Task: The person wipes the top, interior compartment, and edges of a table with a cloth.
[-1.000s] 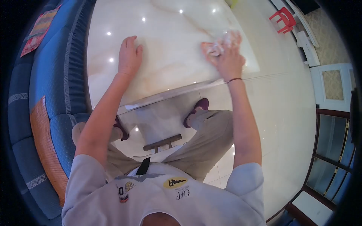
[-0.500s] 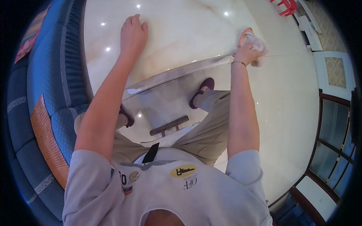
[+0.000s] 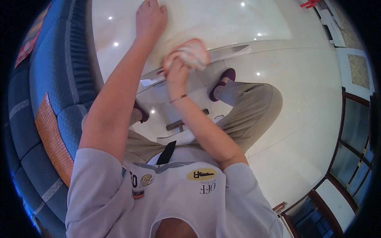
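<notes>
A white and orange cloth (image 3: pixel 192 52) is in my right hand (image 3: pixel 177 75), at the near edge of the glossy pale table (image 3: pixel 222 23). The fingers are closed round the cloth, and part of it is blurred. Farther up, my left hand (image 3: pixel 152 18) rests on the tabletop near the top of the view, its fingers a little apart and nothing in it. The cloth lies below and to the right of the left hand, apart from it.
A blue sofa (image 3: pixel 53 79) with a brown woven mat (image 3: pixel 53 139) runs along the left. Below the table edge are my legs and dark shoes. A red chair (image 3: pixel 309 4), partly cut off, and white cabinets (image 3: pixel 354 69) are at the right.
My right hand has swept with the cloth from the table's right side leftward along the near edge. My left hand sits higher in the view, and the view has shifted somewhat.
</notes>
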